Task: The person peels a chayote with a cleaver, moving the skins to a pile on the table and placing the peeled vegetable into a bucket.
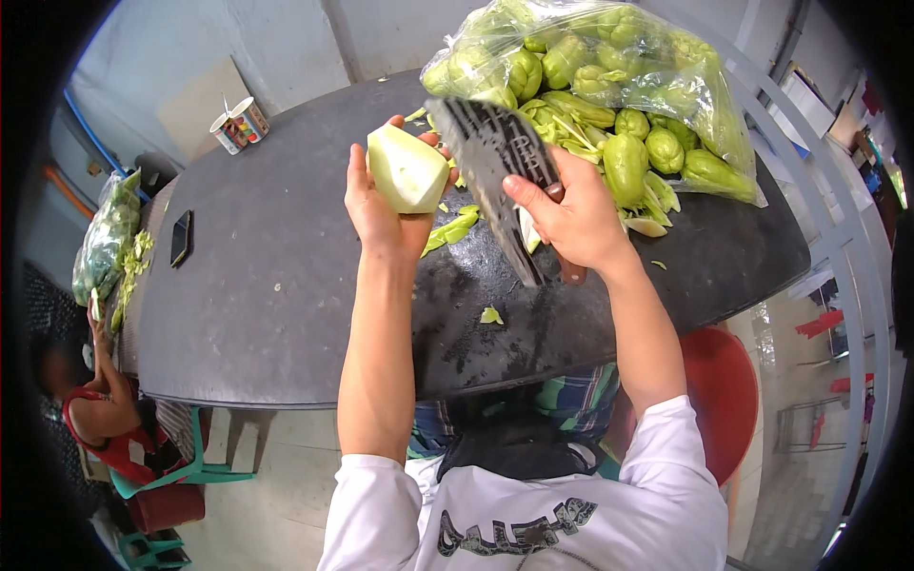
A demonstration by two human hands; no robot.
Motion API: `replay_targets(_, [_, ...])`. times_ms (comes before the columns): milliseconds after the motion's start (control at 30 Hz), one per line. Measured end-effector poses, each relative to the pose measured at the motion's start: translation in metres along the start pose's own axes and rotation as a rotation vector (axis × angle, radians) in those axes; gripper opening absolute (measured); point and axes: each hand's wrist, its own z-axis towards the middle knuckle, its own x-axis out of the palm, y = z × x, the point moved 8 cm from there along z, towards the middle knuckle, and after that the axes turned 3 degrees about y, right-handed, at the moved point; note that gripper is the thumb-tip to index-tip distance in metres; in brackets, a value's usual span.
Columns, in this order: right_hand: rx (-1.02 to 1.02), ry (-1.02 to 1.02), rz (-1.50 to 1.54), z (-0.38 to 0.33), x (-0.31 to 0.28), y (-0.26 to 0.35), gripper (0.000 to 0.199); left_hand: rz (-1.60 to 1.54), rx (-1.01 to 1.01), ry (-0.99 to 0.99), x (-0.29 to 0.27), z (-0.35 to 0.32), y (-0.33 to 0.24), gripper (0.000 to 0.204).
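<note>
A peeled, pale green chayote (407, 173) rests in my left hand (383, 211), whose fingers wrap around it from behind and below. In my right hand (583, 209) is a broad cleaver (495, 162) with a dark, streaked blade and a brown wooden handle. Its blade is raised over the table, tilted, a short way right of the chayote and apart from it. Green peelings (451, 231) lie beneath and between my hands. Whole unpeeled chayotes (625, 167) sit just beyond my right hand.
A clear plastic bag (738, 114) full of chayotes covers the far right of the dark table (267, 314). Two paper cups (240, 126) and a phone (181, 238) are toward the left. Another person (114, 419) sits at far left, near bagged greens (105, 243). A red stool (719, 400) is at right.
</note>
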Motion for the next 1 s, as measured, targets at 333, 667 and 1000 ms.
replay_targets(333, [0.106,0.232,0.041,-0.001,0.013,-0.028,0.027,0.059,0.0,-0.005,0.005,-0.005,-0.006,0.053])
replay_targets(667, [0.179,0.223,0.202,-0.002,0.021,-0.03,0.021,0.043,-0.011,0.001,0.01,-0.009,0.009,0.053])
replay_targets(1000, [0.103,0.147,0.29,0.0,0.025,-0.025,0.026,0.062,0.006,-0.036,0.017,-0.022,0.031,0.052])
